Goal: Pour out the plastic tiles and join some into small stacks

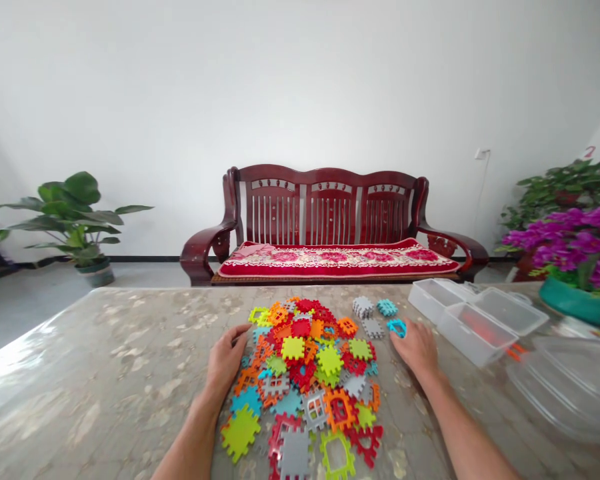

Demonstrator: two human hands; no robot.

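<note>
A large heap of toothed, flat interlocking plastic pieces (293,348) in red, orange, lime, blue and grey lies on the table in front of me. My left hand (225,360) rests at the heap's left edge, thumb and fingers slightly apart, with nothing seen in it. To the right of the heap, my right hand (416,348) has its fingers closed on a blue frame-shaped piece (397,327). Close by stand a stack of grey pieces (363,307) and a stack of blue pieces (387,307). One grey piece (373,328) lies flat in front of the grey stack.
A clear divided box (475,333) with its lid open holds something red-orange, right of my right hand. Transparent plastic lids (570,380) lie nearer me. Purple flowers in a teal pot (580,300) stand at the right edge. Beyond the table (105,380) is a wooden bench (330,200).
</note>
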